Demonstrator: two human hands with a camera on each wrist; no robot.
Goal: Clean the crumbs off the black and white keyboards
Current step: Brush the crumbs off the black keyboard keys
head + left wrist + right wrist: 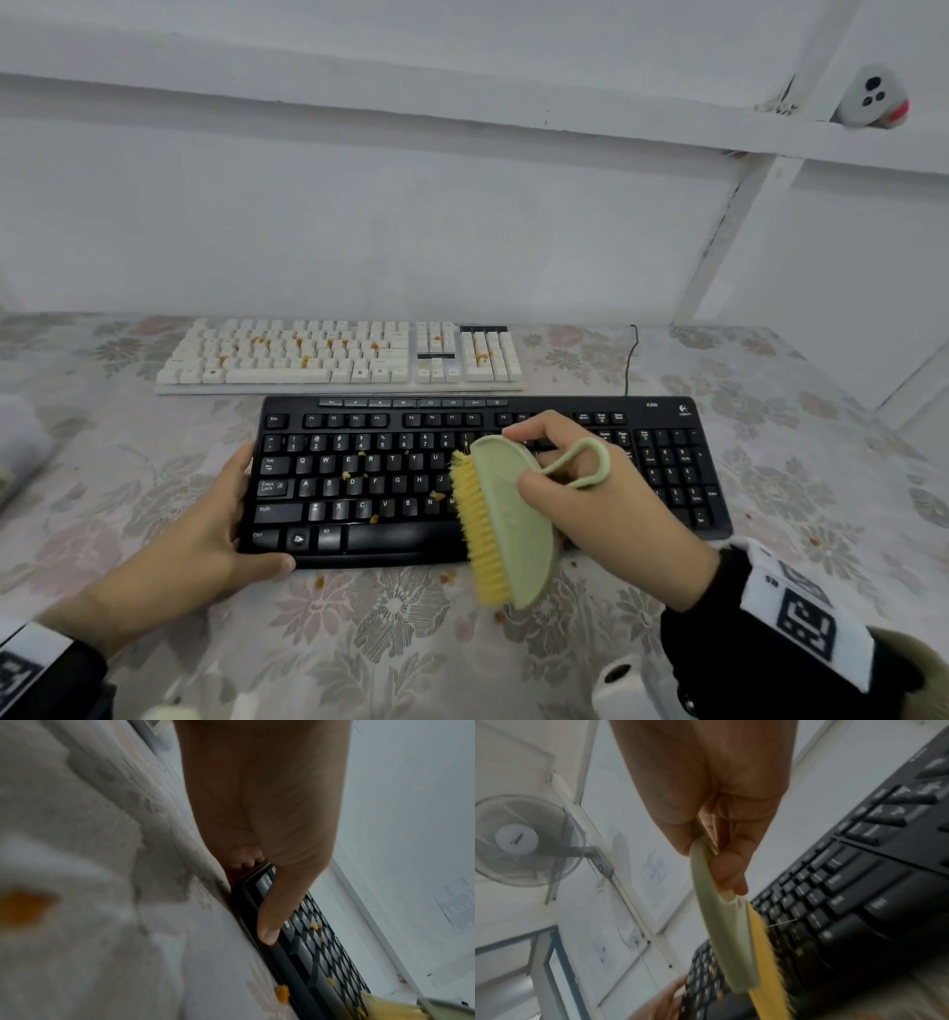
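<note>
From the head view, the left hand (215,519) clasps the black keyboard's (390,478) left end at mid-frame, while the right hand (590,488) clutches a green brush (513,519), bristles over the keys; the crumb-strewn white keyboard (339,354) lies behind. The left wrist view shows the thumb (277,914) lying along the keyboard's front edge. The right wrist view alone reveals a fan (523,839), upper left.

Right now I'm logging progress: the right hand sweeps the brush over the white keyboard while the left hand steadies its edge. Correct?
Not quite. The head view shows the brush in the right hand over the black keyboard, whose edge the left hand steadies. The white keyboard lies behind, untouched, crumbs on it.
</note>
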